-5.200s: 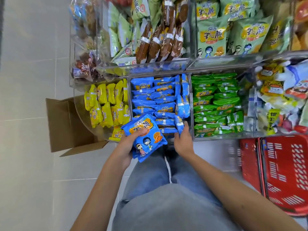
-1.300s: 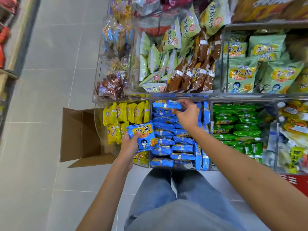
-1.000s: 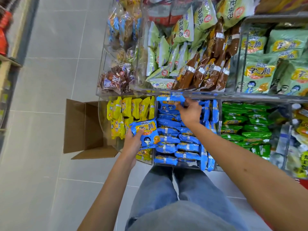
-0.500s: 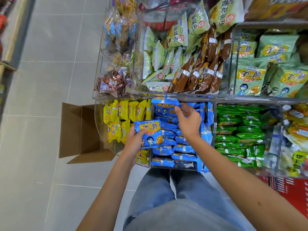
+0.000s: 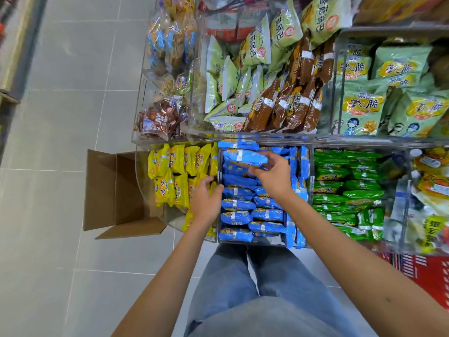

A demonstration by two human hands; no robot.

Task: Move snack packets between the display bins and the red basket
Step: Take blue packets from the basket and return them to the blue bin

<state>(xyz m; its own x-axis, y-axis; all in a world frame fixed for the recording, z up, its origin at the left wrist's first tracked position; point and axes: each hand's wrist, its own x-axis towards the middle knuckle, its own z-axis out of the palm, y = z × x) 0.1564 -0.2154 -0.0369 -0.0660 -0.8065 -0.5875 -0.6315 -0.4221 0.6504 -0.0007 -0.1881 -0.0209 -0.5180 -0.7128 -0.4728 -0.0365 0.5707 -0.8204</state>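
a view from above, looking down a person's two bare forearms to a shop's clear plastic display bins. the right hand (image 5: 270, 177) reaches into the middle bin (image 5: 220, 170) of the lower row and pinches a blue snack packet (image 5: 244, 157) between thumb and fingers, holding it at the far end of that bin, just above the other blue packets (image 5: 252, 215), which lie stacked in rows, with a few standing on edge along the right wall. the left hand (image 5: 206, 203) hovers over the divider between this bin and the one to its left, fingers loosely curled, with nothing seen in it. that left bin holds yellow packets (image 5: 170, 177) standing upright; the bin to the right holds green packets (image 5: 345, 188) lying flat. a higher row of bins behind carries pale green bags (image 5: 230, 79), brown packets (image 5: 289, 103) and larger green bags with cartoon figures (image 5: 362, 105). the red basket (image 5: 427, 273) sits on the floor at the lower right, only its corner in view, well apart from both hands. an open cardboard box (image 5: 116, 190) stands on the grey tiled floor (image 5: 60, 117) just left of the bins. the person's blue jeans (image 5: 255, 288) fill the bottom centre.
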